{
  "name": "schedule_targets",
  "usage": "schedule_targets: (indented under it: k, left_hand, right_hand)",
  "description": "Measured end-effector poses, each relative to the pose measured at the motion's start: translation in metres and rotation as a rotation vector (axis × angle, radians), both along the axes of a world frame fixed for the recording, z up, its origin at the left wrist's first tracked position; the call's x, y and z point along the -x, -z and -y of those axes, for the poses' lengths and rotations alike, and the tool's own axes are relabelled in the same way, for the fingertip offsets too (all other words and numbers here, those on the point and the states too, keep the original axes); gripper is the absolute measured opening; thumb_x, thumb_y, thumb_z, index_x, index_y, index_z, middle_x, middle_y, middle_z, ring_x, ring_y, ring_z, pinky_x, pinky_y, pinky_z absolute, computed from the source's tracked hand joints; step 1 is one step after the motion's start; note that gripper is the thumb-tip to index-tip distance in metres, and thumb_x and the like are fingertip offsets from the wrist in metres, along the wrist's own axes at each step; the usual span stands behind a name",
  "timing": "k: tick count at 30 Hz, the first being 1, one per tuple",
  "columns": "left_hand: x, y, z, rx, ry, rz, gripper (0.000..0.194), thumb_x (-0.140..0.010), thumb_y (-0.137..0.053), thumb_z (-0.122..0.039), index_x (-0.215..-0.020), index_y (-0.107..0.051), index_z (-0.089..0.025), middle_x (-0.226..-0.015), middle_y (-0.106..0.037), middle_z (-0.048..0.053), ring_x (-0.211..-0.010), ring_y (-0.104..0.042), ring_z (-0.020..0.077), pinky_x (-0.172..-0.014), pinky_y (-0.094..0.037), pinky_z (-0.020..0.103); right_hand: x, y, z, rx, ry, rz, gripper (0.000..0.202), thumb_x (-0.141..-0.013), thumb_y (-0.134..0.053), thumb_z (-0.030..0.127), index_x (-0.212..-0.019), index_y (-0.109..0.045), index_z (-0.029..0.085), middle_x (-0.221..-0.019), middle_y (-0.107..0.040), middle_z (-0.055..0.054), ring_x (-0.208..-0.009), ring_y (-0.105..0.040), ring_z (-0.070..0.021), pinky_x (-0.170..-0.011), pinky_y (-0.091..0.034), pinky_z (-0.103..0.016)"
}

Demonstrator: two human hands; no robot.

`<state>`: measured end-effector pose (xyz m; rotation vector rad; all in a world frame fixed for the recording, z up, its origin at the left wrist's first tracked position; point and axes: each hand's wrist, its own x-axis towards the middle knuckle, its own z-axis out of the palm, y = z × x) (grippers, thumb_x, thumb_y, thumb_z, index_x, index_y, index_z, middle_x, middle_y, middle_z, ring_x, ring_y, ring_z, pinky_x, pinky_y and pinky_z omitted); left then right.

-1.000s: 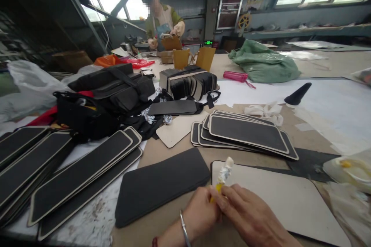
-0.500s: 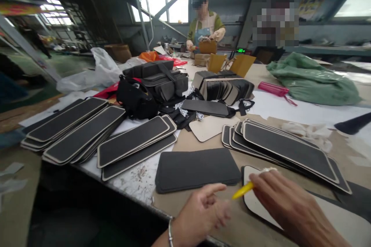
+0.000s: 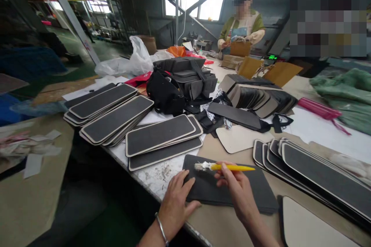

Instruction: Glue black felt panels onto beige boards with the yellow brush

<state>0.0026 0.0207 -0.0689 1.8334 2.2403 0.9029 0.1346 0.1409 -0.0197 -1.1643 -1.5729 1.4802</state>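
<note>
My right hand (image 3: 236, 185) grips a yellow-handled brush (image 3: 228, 167) whose bristle end carries white paste. It is over a stack of dark grey rectangular panels (image 3: 252, 193) on brown paper. My left hand (image 3: 178, 198), fingers spread, rests at the stack's left edge, a metal bangle at its wrist. Right of the stack lies a beige panel with a dark edge (image 3: 307, 220). Behind it is a fanned pile of dark panels with pale borders (image 3: 321, 177).
Bordered panels lie in piles at left (image 3: 116, 119) and centre left (image 3: 160, 135). Behind them sit a black fabric bag (image 3: 165, 90), bundled dark panels (image 3: 188, 73), a bundle of beige and black pieces (image 3: 257, 92) and a pink pouch (image 3: 319, 109). Across the table stands another person (image 3: 242, 27).
My right hand with the brush has moved left from the beige panel to above the dark stack. My left hand has opened and come to the stack's left edge. The view has turned left.
</note>
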Motion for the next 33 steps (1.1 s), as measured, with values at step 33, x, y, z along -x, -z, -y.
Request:
schedule_targets:
  k: [33]
  left_hand:
    - [0.025, 0.039, -0.001, -0.313, 0.137, -0.356, 0.047, -0.074, -0.061, -0.036, -0.117, -0.052, -0.019, -0.112, -0.061, 0.011, -0.102, -0.058, 0.0247, -0.082, -0.052, 0.036]
  right_hand:
    - [-0.139, -0.028, -0.056, -0.402, 0.428, 0.712, 0.030, -0.070, -0.039, 0.043, -0.081, -0.055, 0.020, -0.055, -0.058, 0.000, -0.049, -0.056, -0.0192, -0.054, -0.042, -0.032]
